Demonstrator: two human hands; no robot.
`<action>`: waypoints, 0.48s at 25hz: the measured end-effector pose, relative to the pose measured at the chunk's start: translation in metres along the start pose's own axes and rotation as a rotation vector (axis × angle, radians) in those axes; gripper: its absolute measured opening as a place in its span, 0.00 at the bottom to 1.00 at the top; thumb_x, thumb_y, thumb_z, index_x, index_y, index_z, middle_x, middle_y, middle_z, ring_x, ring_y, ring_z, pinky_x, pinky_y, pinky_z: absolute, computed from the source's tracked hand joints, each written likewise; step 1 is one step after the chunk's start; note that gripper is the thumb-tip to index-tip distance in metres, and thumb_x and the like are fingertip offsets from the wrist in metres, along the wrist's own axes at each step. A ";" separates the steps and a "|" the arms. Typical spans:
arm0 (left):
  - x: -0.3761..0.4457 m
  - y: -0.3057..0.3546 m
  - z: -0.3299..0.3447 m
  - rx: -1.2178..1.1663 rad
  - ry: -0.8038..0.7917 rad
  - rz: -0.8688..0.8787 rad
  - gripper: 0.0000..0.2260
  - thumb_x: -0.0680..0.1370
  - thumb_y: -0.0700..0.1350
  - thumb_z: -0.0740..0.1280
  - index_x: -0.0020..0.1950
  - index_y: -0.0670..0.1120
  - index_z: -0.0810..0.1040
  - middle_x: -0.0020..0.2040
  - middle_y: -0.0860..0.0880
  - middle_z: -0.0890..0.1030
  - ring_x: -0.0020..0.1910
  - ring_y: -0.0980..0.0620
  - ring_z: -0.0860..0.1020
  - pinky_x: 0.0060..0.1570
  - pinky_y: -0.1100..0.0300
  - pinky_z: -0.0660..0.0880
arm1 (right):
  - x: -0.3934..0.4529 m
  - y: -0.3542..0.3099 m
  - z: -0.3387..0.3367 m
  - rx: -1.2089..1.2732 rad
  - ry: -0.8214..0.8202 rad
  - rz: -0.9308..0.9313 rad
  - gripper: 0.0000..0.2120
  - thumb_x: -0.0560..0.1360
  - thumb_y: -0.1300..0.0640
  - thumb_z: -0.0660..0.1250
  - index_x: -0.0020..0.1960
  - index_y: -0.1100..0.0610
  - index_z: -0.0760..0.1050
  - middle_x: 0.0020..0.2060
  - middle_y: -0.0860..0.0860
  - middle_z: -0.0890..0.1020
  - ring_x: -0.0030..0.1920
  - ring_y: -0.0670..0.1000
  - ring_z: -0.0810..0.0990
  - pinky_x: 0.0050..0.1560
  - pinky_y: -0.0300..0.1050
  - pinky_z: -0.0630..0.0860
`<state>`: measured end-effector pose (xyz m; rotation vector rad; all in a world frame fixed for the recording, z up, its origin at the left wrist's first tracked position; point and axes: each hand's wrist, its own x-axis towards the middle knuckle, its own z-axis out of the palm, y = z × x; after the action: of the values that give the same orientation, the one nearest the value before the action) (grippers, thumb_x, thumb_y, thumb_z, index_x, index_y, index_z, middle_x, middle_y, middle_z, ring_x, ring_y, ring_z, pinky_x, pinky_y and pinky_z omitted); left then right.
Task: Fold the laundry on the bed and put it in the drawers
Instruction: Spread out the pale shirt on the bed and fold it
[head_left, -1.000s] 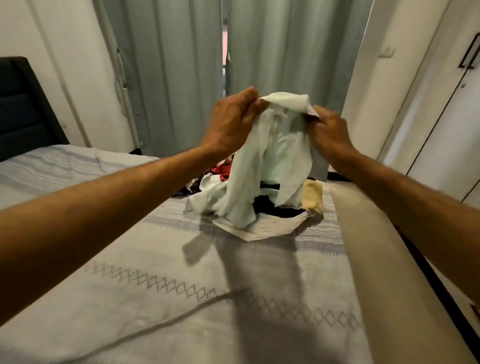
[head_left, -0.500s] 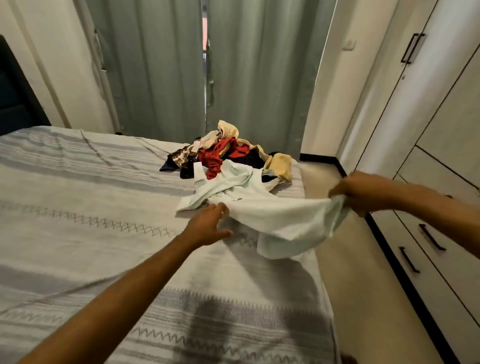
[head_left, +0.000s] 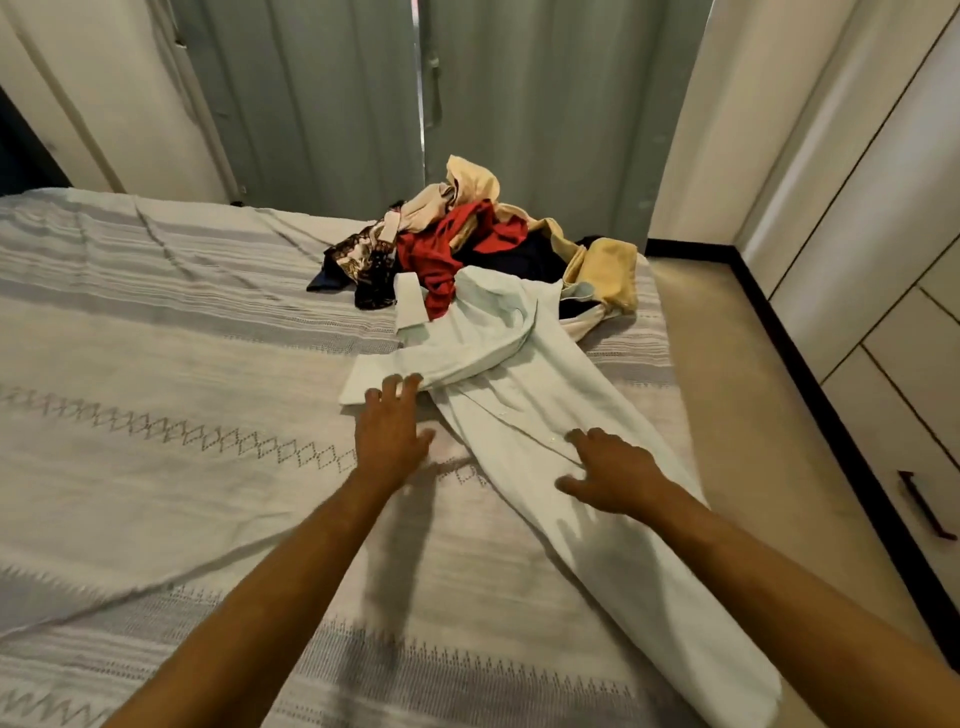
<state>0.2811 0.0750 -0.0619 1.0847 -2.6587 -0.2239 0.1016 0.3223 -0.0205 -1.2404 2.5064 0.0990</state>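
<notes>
A pale mint-white shirt (head_left: 524, 400) lies stretched out on the bed (head_left: 156, 415), running from the laundry pile down toward the bed's near right edge. My left hand (head_left: 390, 434) lies flat with spread fingers, its fingertips touching a sleeve cuff at the shirt's left side. My right hand (head_left: 610, 473) rests open, palm down, on the middle of the shirt. Behind the shirt sits a heap of unfolded laundry (head_left: 478, 244) in red, cream, yellow, dark blue and a patterned fabric.
White drawers with dark handles (head_left: 924, 504) line the right wall, with a strip of beige floor (head_left: 727, 374) between them and the bed. Grey-green curtains (head_left: 519, 104) hang behind the bed. The bedspread is white with grey woven bands.
Both hands held the shirt up in the air, then lowered it and spread it on the bed. They have let go and now lie flat on it.
</notes>
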 end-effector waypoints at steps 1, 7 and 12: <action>0.022 -0.010 0.004 0.055 0.027 -0.007 0.38 0.73 0.54 0.77 0.79 0.50 0.64 0.76 0.43 0.68 0.68 0.36 0.71 0.61 0.41 0.74 | 0.025 -0.008 0.010 0.001 0.050 0.007 0.38 0.78 0.36 0.66 0.81 0.50 0.56 0.74 0.56 0.68 0.71 0.60 0.71 0.65 0.58 0.72; 0.097 -0.050 0.035 0.325 -0.128 -0.037 0.13 0.81 0.50 0.66 0.65 0.51 0.79 0.63 0.46 0.81 0.62 0.40 0.76 0.60 0.45 0.71 | 0.095 0.002 0.045 -0.239 0.088 0.081 0.21 0.81 0.46 0.59 0.71 0.52 0.68 0.64 0.54 0.75 0.62 0.58 0.77 0.58 0.56 0.73; 0.069 -0.079 0.013 -0.414 0.057 0.100 0.09 0.83 0.46 0.61 0.51 0.44 0.79 0.35 0.49 0.79 0.33 0.50 0.77 0.33 0.55 0.68 | 0.069 0.025 0.035 -0.093 0.348 -0.040 0.04 0.82 0.58 0.61 0.51 0.53 0.75 0.45 0.51 0.80 0.46 0.59 0.81 0.41 0.51 0.67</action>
<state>0.2826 -0.0287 -0.0804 0.8089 -2.4520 -0.6764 0.0531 0.2923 -0.0785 -1.4527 2.7945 -0.0128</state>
